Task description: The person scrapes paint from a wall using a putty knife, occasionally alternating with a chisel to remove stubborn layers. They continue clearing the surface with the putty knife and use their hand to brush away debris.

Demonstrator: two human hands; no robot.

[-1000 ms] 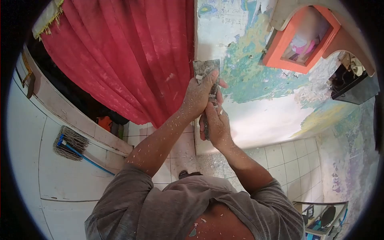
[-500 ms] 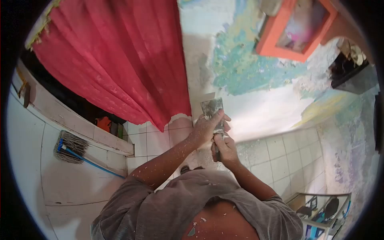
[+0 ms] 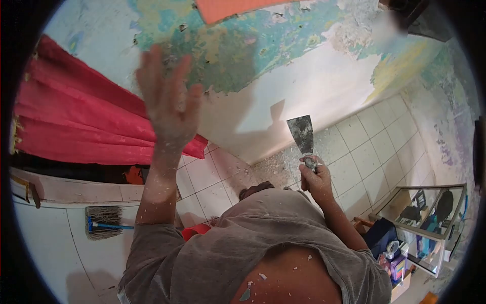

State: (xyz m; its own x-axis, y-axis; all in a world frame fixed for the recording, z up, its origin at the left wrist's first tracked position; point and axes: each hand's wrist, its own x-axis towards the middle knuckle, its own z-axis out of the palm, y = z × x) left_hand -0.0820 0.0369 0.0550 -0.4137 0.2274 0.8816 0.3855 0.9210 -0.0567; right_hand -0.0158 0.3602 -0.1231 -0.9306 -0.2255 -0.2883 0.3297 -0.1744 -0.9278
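Observation:
My right hand [image 3: 317,178] grips a putty knife [image 3: 303,136] by its handle, with the wide, paint-smeared blade pointing up and away from me. My left hand [image 3: 169,96] is raised with its fingers spread and nothing in it, slightly blurred, in front of the wall. Behind it, the wall [image 3: 217,55] shows patches of green and blue old paint beside a smooth white band. Pale flakes speckle both forearms and my grey shirt [image 3: 253,228].
A red curtain [image 3: 91,116] hangs at the left. A broom [image 3: 104,223] with a blue handle lies below it. Paint chips litter the tiled floor [image 3: 362,129] along the wall. At the right stands a glass-sided cabinet [image 3: 422,218] with things in it. An orange frame edge [image 3: 228,9] shows at the top.
My left hand has let go of the putty knife and risen to the upper left, fingers spread. My right hand, holding the knife, has moved right. The view has turned toward the wall.

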